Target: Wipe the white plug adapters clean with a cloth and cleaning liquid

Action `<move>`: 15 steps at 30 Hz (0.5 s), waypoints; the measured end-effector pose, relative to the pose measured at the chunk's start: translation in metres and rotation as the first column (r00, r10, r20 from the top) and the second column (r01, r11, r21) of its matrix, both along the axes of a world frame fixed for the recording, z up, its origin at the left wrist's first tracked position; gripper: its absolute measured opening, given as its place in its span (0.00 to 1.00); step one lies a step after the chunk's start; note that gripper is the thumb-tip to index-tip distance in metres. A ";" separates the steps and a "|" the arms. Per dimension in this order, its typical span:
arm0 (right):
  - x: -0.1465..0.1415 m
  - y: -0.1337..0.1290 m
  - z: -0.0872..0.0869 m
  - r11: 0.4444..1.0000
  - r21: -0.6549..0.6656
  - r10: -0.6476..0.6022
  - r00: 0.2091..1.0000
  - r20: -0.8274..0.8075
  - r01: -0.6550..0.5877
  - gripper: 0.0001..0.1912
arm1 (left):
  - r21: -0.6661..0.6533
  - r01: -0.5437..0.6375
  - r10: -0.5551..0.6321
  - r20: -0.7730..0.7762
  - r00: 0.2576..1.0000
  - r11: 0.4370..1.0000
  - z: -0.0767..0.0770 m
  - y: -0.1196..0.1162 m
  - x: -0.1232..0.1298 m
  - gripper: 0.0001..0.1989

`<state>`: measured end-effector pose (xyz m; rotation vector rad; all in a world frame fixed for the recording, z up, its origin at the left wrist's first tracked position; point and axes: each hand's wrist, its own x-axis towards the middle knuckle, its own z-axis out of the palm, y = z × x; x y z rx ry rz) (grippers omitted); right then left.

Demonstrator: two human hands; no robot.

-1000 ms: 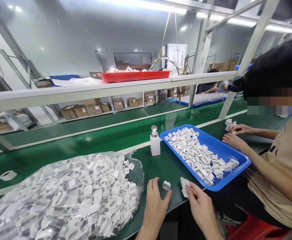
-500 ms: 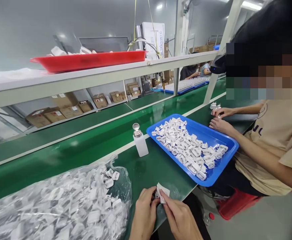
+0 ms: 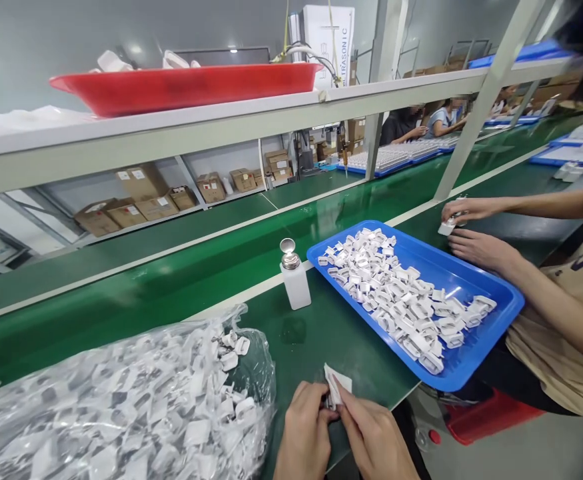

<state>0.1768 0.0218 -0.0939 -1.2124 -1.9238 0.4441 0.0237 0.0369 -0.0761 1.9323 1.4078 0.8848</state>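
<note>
Green matting covers the long workbench (image 3: pixel 181 293). On it, at the near left, lies a big clear plastic bag of small white plastic parts (image 3: pixel 121 413); to the right sits a blue rectangular tray (image 3: pixel 476 283) of the same parts, with a co-worker's hand (image 3: pixel 478 248) at its far edge. A white dispenser bottle with a metal cap (image 3: pixel 294 277) stands between them. At the near edge, the left hand (image 3: pixel 304 433) pinches one small white part (image 3: pixel 329 400), and the right hand (image 3: pixel 371 437) presses a folded white wipe (image 3: pixel 337 385) against it.
</note>
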 end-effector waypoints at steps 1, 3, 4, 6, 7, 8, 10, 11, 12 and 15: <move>-0.001 -0.006 -0.004 0.997 0.078 -0.005 1.000 0.000 0.005 0.30 | -0.005 -0.001 0.001 0.003 1.000 1.000 0.002 -0.001 0.001 0.19; 0.000 -0.016 -0.009 0.983 0.180 -0.024 1.000 0.007 0.022 0.34 | -0.010 -0.001 0.001 0.012 1.000 1.000 0.007 -0.002 0.001 0.23; 0.001 -0.021 -0.009 0.979 0.201 -0.026 1.000 0.004 0.024 0.34 | -0.010 0.003 -0.002 0.022 1.000 1.000 0.010 -0.002 0.000 0.25; 0.006 -0.028 -0.006 0.986 0.165 0.014 0.999 -0.036 -0.008 0.30 | -0.015 0.018 -0.017 0.057 0.998 1.000 0.014 -0.001 -0.002 0.27; 0.009 -0.031 -0.004 0.995 0.099 0.020 0.997 -0.078 -0.012 0.26 | -0.029 0.013 -0.011 0.085 0.996 1.000 0.016 0.000 -0.003 0.25; 0.013 -0.034 0.000 1.000 0.010 -0.024 0.991 -0.134 0.025 0.22 | -0.056 -0.006 0.013 0.125 0.992 0.998 0.017 -0.001 -0.003 0.23; 0.020 -0.038 0.007 0.952 -0.201 -0.278 0.926 -0.255 0.231 0.17 | -0.171 -0.046 0.092 0.271 0.958 0.984 0.022 -0.004 -0.002 0.17; 0.021 -0.040 0.011 0.885 -0.306 -0.440 0.845 -0.305 0.350 0.18 | -0.248 -0.048 0.141 0.374 0.917 0.967 0.025 -0.007 -0.001 0.15; 0.021 -0.042 0.016 0.814 -0.398 -0.562 0.747 -0.354 0.424 0.20 | -0.321 -0.030 0.190 0.483 0.855 0.947 0.029 -0.012 0.001 0.15; 0.008 -0.044 0.032 0.781 -0.579 -0.596 0.556 -0.579 0.234 0.23 | -0.410 0.050 0.289 0.718 0.633 0.911 0.046 -0.029 0.009 0.21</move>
